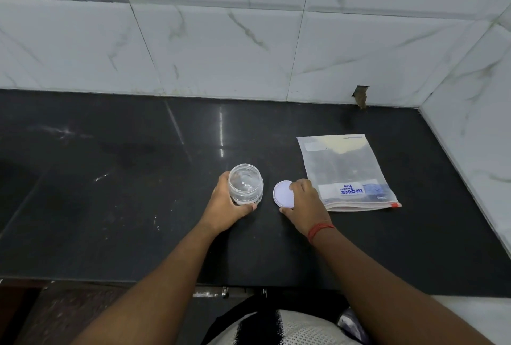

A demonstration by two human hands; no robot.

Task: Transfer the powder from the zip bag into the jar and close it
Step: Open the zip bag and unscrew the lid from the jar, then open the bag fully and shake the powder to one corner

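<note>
A clear plastic jar [245, 183] stands upright and uncapped on the black counter [124, 192], and it looks empty. My left hand [228, 205] grips its lower body from the left. Just right of the jar lies the white round lid [282, 193], flat on the counter, with my right hand [304, 201] holding its right edge between fingers and thumb. Further right lies the zip bag [345, 171], flat, its zip end toward me, with pale yellowish powder gathered at its far end.
White marble-patterned tile walls rise behind the counter [221, 48] and along its right side [475, 134], meeting in a corner at the back right. The counter's front edge [166, 282] runs close below my forearms.
</note>
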